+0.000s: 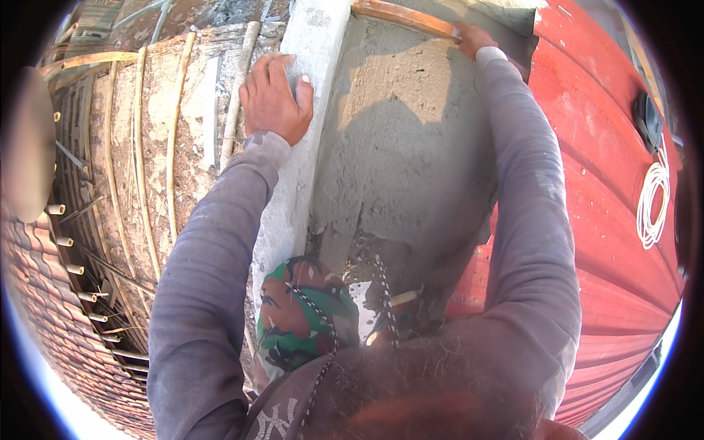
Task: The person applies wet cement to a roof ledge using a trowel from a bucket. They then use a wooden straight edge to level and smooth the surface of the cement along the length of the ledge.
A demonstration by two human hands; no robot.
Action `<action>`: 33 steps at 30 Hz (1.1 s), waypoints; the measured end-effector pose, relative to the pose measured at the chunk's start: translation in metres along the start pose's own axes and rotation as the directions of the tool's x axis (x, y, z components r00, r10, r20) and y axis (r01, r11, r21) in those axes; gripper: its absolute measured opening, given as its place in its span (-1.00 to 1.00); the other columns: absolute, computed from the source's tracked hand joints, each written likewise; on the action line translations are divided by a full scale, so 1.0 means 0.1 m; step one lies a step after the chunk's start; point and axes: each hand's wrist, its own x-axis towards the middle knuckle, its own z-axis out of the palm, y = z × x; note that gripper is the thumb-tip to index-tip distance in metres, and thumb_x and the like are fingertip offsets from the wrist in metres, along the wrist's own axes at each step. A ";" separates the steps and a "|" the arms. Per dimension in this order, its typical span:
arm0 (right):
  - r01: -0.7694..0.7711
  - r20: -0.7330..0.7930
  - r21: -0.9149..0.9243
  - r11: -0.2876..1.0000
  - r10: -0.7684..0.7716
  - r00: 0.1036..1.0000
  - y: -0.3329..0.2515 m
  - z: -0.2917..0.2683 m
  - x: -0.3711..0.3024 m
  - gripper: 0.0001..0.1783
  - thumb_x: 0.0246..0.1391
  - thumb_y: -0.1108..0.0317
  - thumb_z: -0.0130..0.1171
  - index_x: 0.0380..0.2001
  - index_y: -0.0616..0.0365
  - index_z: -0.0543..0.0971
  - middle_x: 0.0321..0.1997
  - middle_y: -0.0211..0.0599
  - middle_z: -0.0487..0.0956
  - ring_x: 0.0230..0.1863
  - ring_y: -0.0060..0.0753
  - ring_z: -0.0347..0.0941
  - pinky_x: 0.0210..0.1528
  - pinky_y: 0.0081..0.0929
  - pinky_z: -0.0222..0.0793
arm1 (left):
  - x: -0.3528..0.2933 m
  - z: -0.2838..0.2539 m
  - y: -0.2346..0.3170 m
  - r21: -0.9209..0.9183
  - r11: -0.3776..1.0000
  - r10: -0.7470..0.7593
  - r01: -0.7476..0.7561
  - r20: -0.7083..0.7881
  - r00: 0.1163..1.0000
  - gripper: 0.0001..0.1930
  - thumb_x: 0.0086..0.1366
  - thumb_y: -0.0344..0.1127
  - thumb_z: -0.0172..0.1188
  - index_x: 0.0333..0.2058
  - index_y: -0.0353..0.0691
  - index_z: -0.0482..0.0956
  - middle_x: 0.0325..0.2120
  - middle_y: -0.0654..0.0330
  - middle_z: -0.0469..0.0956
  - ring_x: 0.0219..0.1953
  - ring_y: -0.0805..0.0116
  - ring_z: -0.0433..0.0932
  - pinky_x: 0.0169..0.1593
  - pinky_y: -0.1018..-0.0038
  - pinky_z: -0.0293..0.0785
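At the top, my right hand [475, 41] closes round the right end of an orange-brown wooden batten [403, 16]. The batten lies across the upper part of a grey mortar surface [396, 147], which looks damp and rough. My left hand [277, 99] lies with its fingers spread at the left edge of a pale concrete ledge [317, 44], holding nothing. That ledge runs down along the left side of the mortar. Both forearms reach forward in grey, dusty sleeves. Part of the batten's right end is hidden by my right fingers.
Red corrugated metal sheeting [587, 220] rises on the right, with a coil of white cord [653, 205] and a black object [647, 121] on it. Bamboo poles [141, 154] and roof tiles [66, 308] lie left. A camouflage-patterned cloth [308, 312] hangs below my arms.
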 end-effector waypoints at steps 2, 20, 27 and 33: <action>-0.006 0.026 0.022 1.000 0.005 1.000 -0.06 -0.01 -0.07 -0.41 0.34 0.26 0.15 0.40 -0.49 0.46 0.43 -0.30 0.53 0.46 0.05 0.43 0.43 0.37 0.30 | 0.00 -0.01 -0.01 0.008 1.000 -0.001 0.001 -0.003 1.000 -0.54 0.44 -0.13 0.16 0.25 -0.07 0.44 0.29 0.07 0.39 0.37 0.04 0.33 0.38 0.07 0.15; 0.021 0.051 0.027 0.999 -0.022 0.998 -0.47 0.26 -1.10 -0.32 0.32 0.41 0.09 0.45 -0.45 0.42 0.46 -0.27 0.47 0.47 0.11 0.40 0.45 0.43 0.25 | -0.03 0.07 -0.10 0.051 0.999 0.007 -0.005 -0.040 0.999 -0.51 0.42 -0.09 0.16 0.27 -0.06 0.43 0.28 0.08 0.39 0.39 0.05 0.32 0.42 0.05 0.12; 0.035 0.076 0.038 0.999 -0.037 0.996 -0.51 0.40 -1.56 -0.33 0.31 0.44 0.09 0.42 -0.46 0.45 0.42 -0.27 0.51 0.47 0.06 0.41 0.46 0.36 0.25 | -0.02 0.08 -0.09 0.044 0.999 0.022 -0.020 -0.045 0.999 -0.52 0.43 -0.07 0.14 0.26 -0.08 0.45 0.28 0.06 0.39 0.36 0.02 0.36 0.43 0.05 0.12; 0.026 0.095 0.059 0.998 -0.032 0.995 -0.76 0.39 -2.16 -0.30 0.23 0.50 0.10 0.40 -0.39 0.47 0.36 -0.25 0.54 0.44 0.05 0.42 0.49 0.38 0.20 | -0.04 0.10 -0.10 0.057 0.998 -0.002 0.003 -0.025 1.000 -0.52 0.44 -0.08 0.14 0.27 -0.03 0.44 0.30 0.08 0.39 0.39 0.03 0.35 0.46 0.01 0.08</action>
